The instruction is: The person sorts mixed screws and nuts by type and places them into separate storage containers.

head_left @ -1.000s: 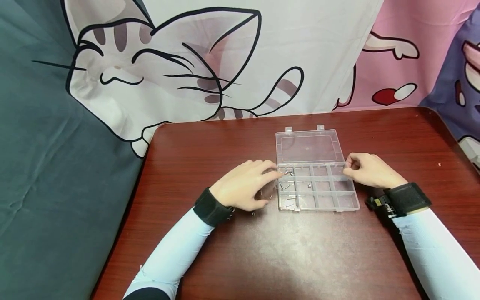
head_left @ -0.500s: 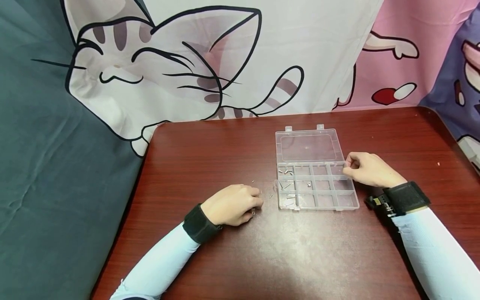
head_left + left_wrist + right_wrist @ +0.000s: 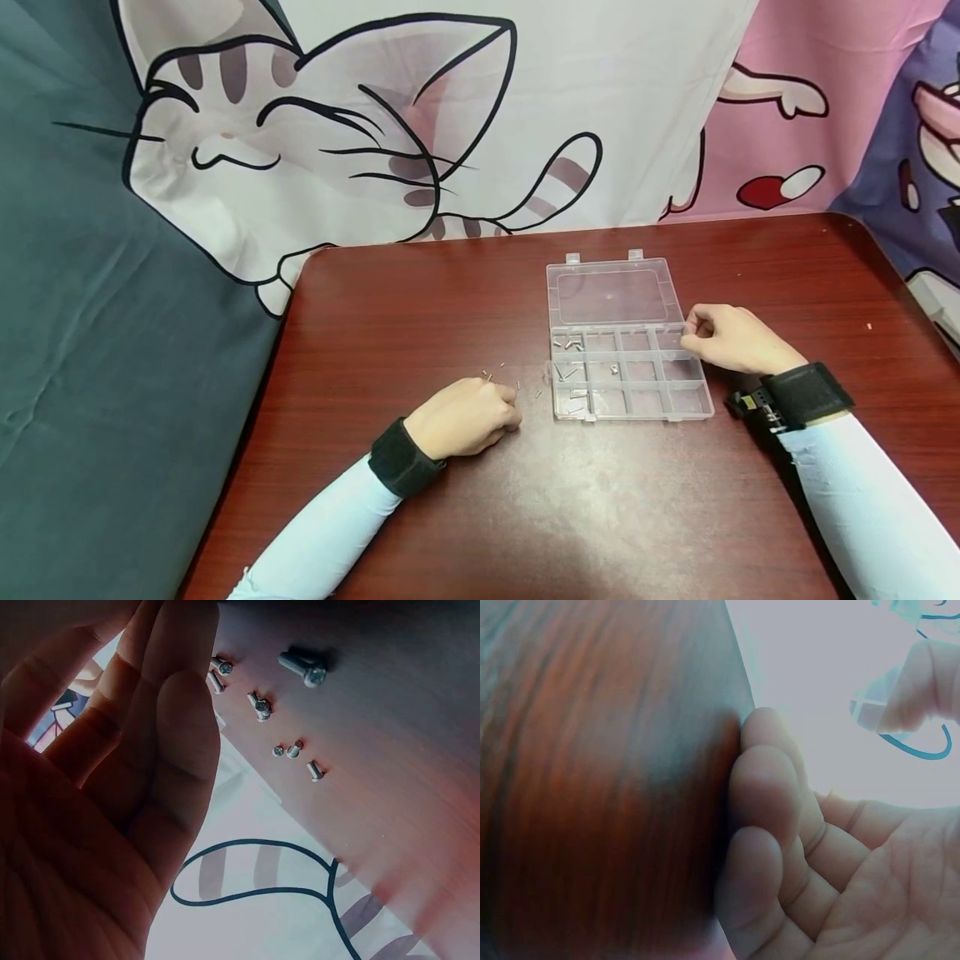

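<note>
A clear plastic compartment box (image 3: 645,400) lies with its lid (image 3: 615,296) folded back. Small screws (image 3: 573,344) sit in its left compartments, and one small piece (image 3: 614,369) lies further right. My right hand (image 3: 738,337) pinches the box's right edge between thumb and forefinger; its other fingers are curled in the right wrist view. My left hand (image 3: 461,417) is on the table left of the box, fingers bent down. Whether its fingertips hold anything is hidden. Loose screws (image 3: 487,377) lie just beyond it; the left wrist view shows several screws (image 3: 307,671) nearby.
The brown wooden table (image 3: 600,517) carries the box and screws. Behind hangs a curtain (image 3: 637,100) with a cat drawing, and green cloth (image 3: 150,375) falls along the left side. A tiny pale speck (image 3: 869,326) lies at the right.
My left hand has drawn back from the box's upper-left compartment to the table at lower left. A small piece seen beside its fingertips is now out of sight. The right hand stays put.
</note>
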A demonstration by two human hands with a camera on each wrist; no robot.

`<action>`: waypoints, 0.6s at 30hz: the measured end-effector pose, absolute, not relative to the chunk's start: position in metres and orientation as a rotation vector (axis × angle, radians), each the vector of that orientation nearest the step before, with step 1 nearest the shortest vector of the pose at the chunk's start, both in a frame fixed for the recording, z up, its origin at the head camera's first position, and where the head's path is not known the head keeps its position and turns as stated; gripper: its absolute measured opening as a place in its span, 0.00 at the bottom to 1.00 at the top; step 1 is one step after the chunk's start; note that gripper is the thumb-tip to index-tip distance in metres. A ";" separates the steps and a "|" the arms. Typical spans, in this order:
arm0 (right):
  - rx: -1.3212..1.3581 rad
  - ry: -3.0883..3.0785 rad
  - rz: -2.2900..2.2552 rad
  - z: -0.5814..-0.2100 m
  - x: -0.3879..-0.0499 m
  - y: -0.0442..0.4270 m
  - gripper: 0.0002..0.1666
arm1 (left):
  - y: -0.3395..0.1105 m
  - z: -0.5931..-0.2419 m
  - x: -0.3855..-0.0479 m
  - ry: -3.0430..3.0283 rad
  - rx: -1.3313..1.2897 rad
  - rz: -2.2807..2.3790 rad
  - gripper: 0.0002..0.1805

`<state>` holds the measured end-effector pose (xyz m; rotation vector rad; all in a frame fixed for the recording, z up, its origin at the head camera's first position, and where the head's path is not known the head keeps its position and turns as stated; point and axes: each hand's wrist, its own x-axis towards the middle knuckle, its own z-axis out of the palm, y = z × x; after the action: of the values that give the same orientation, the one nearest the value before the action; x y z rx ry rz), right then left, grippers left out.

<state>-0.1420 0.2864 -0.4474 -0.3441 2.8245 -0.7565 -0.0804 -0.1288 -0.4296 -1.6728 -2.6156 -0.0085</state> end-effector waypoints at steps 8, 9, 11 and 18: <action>-0.360 2.834 -0.750 -0.444 -0.142 0.285 0.03 | -0.128 -0.434 -0.081 -2.607 -1.632 -0.024 0.11; -0.359 2.832 -0.751 -0.444 -0.142 0.285 0.03 | -0.127 -0.435 -0.081 -2.603 -1.628 -0.020 0.11; -0.358 2.830 -0.751 -0.444 -0.141 0.285 0.03 | -0.127 -0.436 -0.081 -2.594 -1.619 -0.010 0.10; -0.346 2.817 -0.753 -0.444 -0.141 0.285 0.03 | -0.126 -0.439 -0.080 -2.562 -1.608 0.007 0.10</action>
<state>-0.1411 0.2850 -0.4437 -0.3456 2.8175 -0.7527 -0.0803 -0.1263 -0.4393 -1.6075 -2.5623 0.0070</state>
